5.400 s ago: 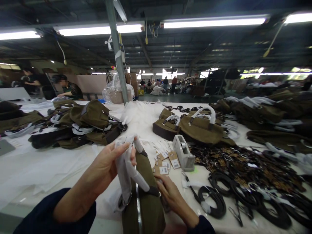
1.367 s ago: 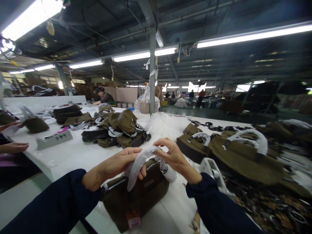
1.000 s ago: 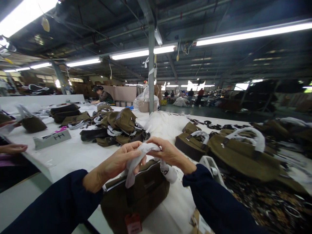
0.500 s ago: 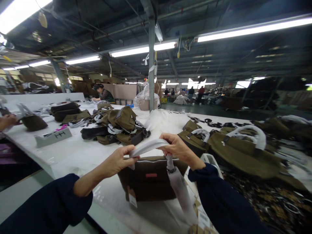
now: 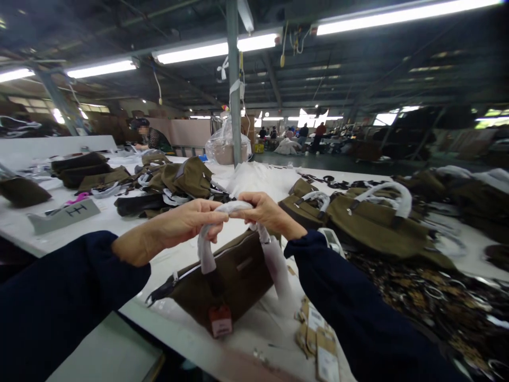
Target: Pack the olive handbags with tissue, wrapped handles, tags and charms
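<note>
An olive-brown handbag [image 5: 228,276] rests on the white table [image 5: 131,233] in front of me, zip side up, with a small tag [image 5: 221,320] hanging at its front. Its handle [image 5: 238,208] is wrapped in white paper. My left hand [image 5: 191,223] and my right hand [image 5: 264,212] meet above the bag, both pinched on the top of that wrapped handle. Dark blue sleeves cover both my arms.
A heap of olive bags [image 5: 175,183] lies at centre left; more bags with wrapped handles [image 5: 369,215] lie to the right. Dark straps [image 5: 429,297] cover the right side. Paper hang tags [image 5: 318,339] sit by my right elbow. A grey post [image 5: 234,85] rises behind. A person [image 5: 149,138] works far left.
My hands have come together at the top of the wrapped handle, and the bag has tilted so its zip faces up. The camera has shifted slightly.
</note>
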`<state>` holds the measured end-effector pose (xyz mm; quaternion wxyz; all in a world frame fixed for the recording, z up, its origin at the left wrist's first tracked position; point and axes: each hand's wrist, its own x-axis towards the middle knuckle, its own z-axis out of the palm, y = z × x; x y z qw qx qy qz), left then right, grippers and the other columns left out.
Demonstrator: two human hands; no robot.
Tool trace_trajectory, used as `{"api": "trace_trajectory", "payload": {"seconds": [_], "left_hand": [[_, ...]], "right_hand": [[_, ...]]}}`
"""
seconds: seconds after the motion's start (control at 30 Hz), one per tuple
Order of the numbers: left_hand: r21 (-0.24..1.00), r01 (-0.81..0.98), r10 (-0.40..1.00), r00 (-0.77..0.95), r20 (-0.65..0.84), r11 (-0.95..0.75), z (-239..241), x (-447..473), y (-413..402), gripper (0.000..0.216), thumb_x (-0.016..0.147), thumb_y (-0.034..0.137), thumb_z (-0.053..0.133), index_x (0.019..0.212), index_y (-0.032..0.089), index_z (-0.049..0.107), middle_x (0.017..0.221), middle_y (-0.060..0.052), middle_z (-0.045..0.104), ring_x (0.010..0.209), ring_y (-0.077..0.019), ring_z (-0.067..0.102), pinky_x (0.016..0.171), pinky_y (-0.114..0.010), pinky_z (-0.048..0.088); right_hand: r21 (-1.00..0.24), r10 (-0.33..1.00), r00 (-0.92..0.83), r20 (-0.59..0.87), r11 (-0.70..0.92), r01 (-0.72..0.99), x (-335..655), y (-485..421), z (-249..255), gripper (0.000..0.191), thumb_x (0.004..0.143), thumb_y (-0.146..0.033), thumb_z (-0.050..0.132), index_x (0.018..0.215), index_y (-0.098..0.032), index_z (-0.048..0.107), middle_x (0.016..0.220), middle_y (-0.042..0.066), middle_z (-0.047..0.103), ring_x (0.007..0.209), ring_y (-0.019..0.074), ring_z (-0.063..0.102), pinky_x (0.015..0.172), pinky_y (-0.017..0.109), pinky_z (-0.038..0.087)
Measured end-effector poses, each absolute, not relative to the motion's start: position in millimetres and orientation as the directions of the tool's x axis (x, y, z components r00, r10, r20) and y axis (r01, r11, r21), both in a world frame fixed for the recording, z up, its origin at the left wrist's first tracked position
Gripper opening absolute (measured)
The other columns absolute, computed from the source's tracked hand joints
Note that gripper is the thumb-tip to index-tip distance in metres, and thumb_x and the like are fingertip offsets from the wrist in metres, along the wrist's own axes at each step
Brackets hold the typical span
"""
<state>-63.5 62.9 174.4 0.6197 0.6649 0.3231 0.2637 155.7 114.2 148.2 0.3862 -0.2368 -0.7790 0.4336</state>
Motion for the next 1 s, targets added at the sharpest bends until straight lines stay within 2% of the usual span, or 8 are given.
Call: {"api": "trace_trajectory", "payload": {"seconds": [0.1,0.17,0.23,0.33,0.4,0.47,0.67,1.0], "left_hand": [[1.000,0.007,0.832,0.554,0.019,-0.027,180.6,-56.1,64.0,0.020,0.090,0.033,0.065,0.091,0.014,0.063,0.058,0.006,0.045,0.047,-0.0050,0.035,0.050,-0.016,0.039],[0.999,-0.012,0.871,0.490,0.042,-0.041,181.3,-59.4,65.8,0.020,0.087,0.032,0.068,0.082,0.014,0.060,0.059,0.005,0.047,0.046,-0.0039,0.033,0.046,-0.015,0.035],[0.999,-0.008,0.896,0.443,0.045,-0.046,179.9,-67.7,68.2,0.020,0.087,0.030,0.068,0.080,0.014,0.058,0.061,0.004,0.049,0.047,-0.0032,0.034,0.045,-0.013,0.034],[0.999,0.010,0.913,0.406,0.036,-0.044,176.7,-81.7,71.3,0.016,0.090,0.027,0.065,0.084,0.014,0.058,0.062,0.005,0.047,0.048,-0.0029,0.034,0.047,-0.012,0.036],[0.998,0.025,0.924,0.380,0.040,-0.054,175.6,-88.0,73.2,0.015,0.090,0.026,0.065,0.084,0.015,0.057,0.062,0.006,0.048,0.048,-0.0032,0.035,0.047,-0.012,0.036],[0.997,0.048,0.936,0.349,0.042,-0.062,175.3,-90.6,75.0,0.015,0.089,0.025,0.066,0.083,0.015,0.057,0.062,0.005,0.049,0.048,-0.0037,0.036,0.047,-0.013,0.037],[0.997,0.069,0.963,0.269,0.023,-0.044,176.0,-91.8,75.6,0.014,0.084,0.025,0.069,0.081,0.016,0.059,0.057,0.005,0.047,0.047,-0.0055,0.037,0.044,-0.014,0.037],[0.997,-0.006,0.979,0.190,0.075,-0.076,196.8,-99.6,63.0,0.007,0.083,0.020,0.065,0.079,0.016,0.061,0.054,0.004,0.042,0.046,-0.0063,0.033,0.042,-0.014,0.038]], "right_hand": [[-0.725,0.713,-0.447,0.540,0.664,0.183,172.4,105.9,149.5,0.035,0.076,-0.038,0.078,0.100,-0.018,0.064,0.091,0.000,0.065,0.082,0.0141,0.060,0.072,0.026,0.048],[-0.601,0.693,-0.347,0.632,0.721,0.345,189.7,80.8,135.0,0.040,0.081,-0.035,0.075,0.117,-0.022,0.061,0.118,0.004,0.062,0.106,0.0186,0.058,0.090,0.033,0.047],[-0.550,0.704,-0.291,0.648,0.697,0.460,205.7,40.6,98.8,0.029,0.093,-0.033,0.061,0.121,-0.024,0.060,0.120,0.006,0.063,0.112,0.0196,0.058,0.097,0.036,0.047],[-0.532,0.793,-0.452,0.409,0.610,0.587,221.9,-28.9,12.7,0.043,0.095,-0.035,0.058,0.136,-0.024,0.051,0.138,0.012,0.055,0.126,0.0249,0.053,0.106,0.042,0.046],[-0.424,0.788,-0.585,0.191,0.604,0.675,229.2,-63.9,-43.1,0.070,0.086,-0.048,0.067,0.145,-0.019,0.043,0.151,0.019,0.041,0.136,0.0381,0.042,0.107,0.055,0.044],[-0.369,0.745,-0.662,0.082,0.640,0.674,236.9,-81.0,-79.3,0.079,0.088,-0.057,0.060,0.152,-0.022,0.031,0.157,0.015,0.030,0.144,0.0387,0.029,0.113,0.059,0.035],[-0.364,0.747,-0.664,0.045,0.631,0.685,265.2,-67.7,-79.8,0.074,0.096,-0.054,0.048,0.156,-0.025,0.017,0.159,0.007,0.024,0.147,0.0294,0.020,0.120,0.051,0.026],[-0.428,0.842,-0.538,-0.049,0.469,0.773,265.9,-57.0,-65.0,0.061,0.091,-0.037,0.060,0.147,-0.019,0.043,0.153,0.011,0.039,0.144,0.0314,0.032,0.118,0.049,0.032]]}}
